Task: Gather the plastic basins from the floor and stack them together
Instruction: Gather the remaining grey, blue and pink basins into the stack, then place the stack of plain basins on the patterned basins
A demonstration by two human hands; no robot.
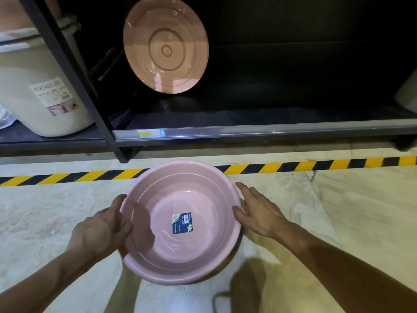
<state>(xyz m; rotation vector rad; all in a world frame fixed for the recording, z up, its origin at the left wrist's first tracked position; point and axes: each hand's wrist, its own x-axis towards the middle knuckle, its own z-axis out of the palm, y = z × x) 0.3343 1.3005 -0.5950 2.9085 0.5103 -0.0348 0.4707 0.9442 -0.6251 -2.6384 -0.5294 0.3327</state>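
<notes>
Fingers (117, 207) on the left hand (101, 229) are curled round the near-left rim of the pink basin (180, 251), thumb lying over the edge into the bowl, so that side is properly gripped. Right hand (259, 213) is a different story: it's spread flat with the fingers splayed, just beside the basin's right rim, the thumb touching or very nearly touching the edge, not gripping anything. Basin sits mouth-up over the pale marble floor (349, 211), and I can't tell if it's resting there or lifted a bit. It has a blue label (182, 223) stuck inside on the bottom. Its far edge overlaps the yellow-and-black hazard tape (293, 167) running along the floor. Behind that is a dark shelf (270, 129) with a second basin (165, 45) stood up on its edge, hollow side facing out. Off to the left on the shelf is 1 cream bucket (27, 93) with a "BUCKET" sticker.
</notes>
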